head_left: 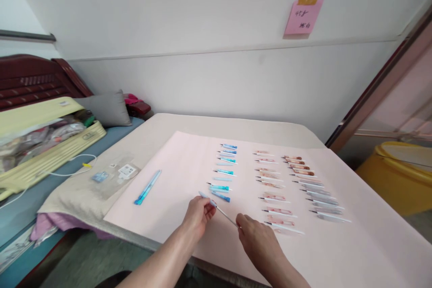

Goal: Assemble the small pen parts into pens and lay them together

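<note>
Our forearms [167,256] reach in, left hand [197,213] pinching a pale barrel [205,196], right hand [258,236] gripping a thin rod [226,216] we should hold straight.

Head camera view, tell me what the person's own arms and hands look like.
The left hand and the right hand are bare, with no gloves. The forearms show no sleeves, watch or bracelet, and no cables or markings.

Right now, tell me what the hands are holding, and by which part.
The left hand holds a pale blue tube near where a slim white rod sticks out; the right hand pinches that rod toward its far end.
</note>
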`<state>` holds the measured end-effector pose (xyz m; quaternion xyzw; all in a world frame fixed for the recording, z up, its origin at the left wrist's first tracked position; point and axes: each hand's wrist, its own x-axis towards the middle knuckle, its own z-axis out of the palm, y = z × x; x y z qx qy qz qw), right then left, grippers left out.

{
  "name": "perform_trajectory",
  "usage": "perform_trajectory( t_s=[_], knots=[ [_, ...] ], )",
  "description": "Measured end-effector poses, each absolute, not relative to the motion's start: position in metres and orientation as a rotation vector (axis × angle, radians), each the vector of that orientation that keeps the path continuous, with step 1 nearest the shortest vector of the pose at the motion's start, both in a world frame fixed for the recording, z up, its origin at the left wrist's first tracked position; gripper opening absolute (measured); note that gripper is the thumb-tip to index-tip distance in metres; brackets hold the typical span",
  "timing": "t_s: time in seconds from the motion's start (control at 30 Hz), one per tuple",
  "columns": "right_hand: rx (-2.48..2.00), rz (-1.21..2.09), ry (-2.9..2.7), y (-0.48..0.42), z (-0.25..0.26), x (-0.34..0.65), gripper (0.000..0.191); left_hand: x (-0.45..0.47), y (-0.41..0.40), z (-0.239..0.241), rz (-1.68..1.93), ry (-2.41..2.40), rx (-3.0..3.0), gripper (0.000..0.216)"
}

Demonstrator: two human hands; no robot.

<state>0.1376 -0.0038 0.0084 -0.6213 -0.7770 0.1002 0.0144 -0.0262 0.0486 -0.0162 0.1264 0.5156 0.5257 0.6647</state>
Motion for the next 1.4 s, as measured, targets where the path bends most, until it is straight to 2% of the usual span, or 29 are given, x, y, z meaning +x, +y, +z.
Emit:
perform_trajectory(
  t_s=[0.17,0.3,0.47,0.67,1.0,1.2,1.4],
  knots=[
    [-1.865,0.416,-2.328,-0.004,0.008,0.135,0.020,-0.017,0.039,-0.011,1.116,1.148,0.326,0.011],
    [-1.730,0.623,-2.106,-0.005,0.005,0.131,0.016,-0.009,0.026,-0.008,1.011,1.080,0.423,0.013],
    [-1.679,0.896,-1.775,-0.007,0.002,0.128,0.010,-0.004,0.014,0.002,1.022,1.010,0.505,0.014],
    [-1.593,1.040,-1.665,-0.007,0.003,0.121,0.005,-0.007,0.012,0.009,1.016,0.879,0.449,0.019],
    [-1.578,1.049,-1.643,-0.005,-0.005,0.120,0.004,-0.010,0.015,0.002,1.048,0.946,0.376,0.017],
    [-1.562,0.903,-1.753,-0.007,0.000,0.120,0.019,-0.012,0.016,0.010,1.028,1.018,0.432,0.015],
    [-1.470,0.820,-1.770,-0.009,0.001,0.120,0.019,-0.013,0.016,0.014,1.077,1.057,0.455,0.021]
  ],
)
